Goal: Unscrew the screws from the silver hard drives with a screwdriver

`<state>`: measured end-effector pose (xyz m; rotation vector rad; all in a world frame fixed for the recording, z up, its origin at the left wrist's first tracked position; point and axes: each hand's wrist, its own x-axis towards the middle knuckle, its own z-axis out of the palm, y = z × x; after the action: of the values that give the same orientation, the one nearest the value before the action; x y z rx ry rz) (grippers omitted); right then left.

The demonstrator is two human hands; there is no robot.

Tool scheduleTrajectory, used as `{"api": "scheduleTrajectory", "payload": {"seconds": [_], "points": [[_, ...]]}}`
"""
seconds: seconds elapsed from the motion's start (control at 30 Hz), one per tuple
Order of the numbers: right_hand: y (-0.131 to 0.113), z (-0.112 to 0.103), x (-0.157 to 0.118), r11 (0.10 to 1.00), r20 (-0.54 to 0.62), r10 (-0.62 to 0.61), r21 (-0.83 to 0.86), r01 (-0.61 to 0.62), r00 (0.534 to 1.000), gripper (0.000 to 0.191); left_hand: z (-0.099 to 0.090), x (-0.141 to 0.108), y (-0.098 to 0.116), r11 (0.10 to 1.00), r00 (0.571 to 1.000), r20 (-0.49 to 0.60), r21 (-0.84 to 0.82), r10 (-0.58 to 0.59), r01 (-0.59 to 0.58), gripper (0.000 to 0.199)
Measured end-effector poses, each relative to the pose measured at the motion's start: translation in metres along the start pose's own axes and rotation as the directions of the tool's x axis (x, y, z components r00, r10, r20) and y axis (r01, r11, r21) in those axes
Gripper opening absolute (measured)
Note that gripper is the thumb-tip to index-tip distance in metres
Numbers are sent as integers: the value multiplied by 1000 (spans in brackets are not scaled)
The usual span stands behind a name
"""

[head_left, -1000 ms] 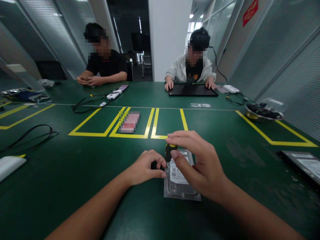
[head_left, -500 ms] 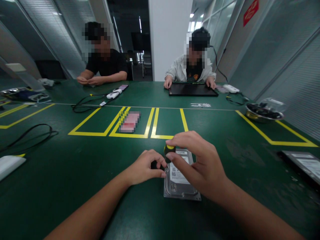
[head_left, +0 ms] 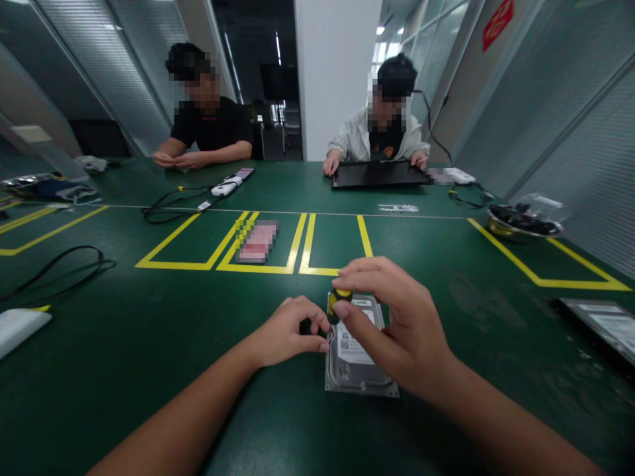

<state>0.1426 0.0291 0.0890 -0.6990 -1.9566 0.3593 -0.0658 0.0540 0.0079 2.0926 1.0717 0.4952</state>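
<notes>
A silver hard drive (head_left: 354, 377) with a white label lies flat on the green table in front of me. My right hand (head_left: 397, 317) pinches a short black-and-yellow screwdriver handle (head_left: 333, 309) between thumb and fingers, over the drive's left side. The screwdriver's shaft and tip are hidden. My left hand (head_left: 292, 330) is curled at the drive's left edge, thumb and fingertips against it just below the handle. Something dark shows inside that curl, too shaded to name. My right hand covers part of the label.
A second hard drive (head_left: 602, 324) lies at the right. Behind it stands a metal bowl (head_left: 526, 225) of dark items. A pink blurred item (head_left: 258, 242) lies between yellow tape lines. Two people sit opposite; one holds a black flat panel (head_left: 380, 175). Cables (head_left: 59, 264) lie left.
My right hand and the screwdriver handle have shifted slightly right, and the handle has turned a little. My left hand stays put. Opposite, the black panel has tilted up.
</notes>
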Motion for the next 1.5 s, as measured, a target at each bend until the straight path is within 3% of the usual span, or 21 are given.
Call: {"api": "scheduleTrajectory", "payload": {"seconds": [0.47,1.07,1.27,1.5], "points": [[-2,-1,1,1000,41,-10,11,10,999,20,1,0,-2,1000,1000,10,-22,5,-5,28],[-1,1,0,997,-24,20,-72,-22,999,19,2,1,-6,999,999,-20,-9,41,-41,29],[-3,0,0,1000,-2,-15,17,15,1000,17,2,-1,-4,1000,1000,1,-29,11,-11,27],[-1,-1,-1,1000,7,-5,-20,5,1000,16,2,0,-3,998,1000,-16,-55,6,-7,32]]}}
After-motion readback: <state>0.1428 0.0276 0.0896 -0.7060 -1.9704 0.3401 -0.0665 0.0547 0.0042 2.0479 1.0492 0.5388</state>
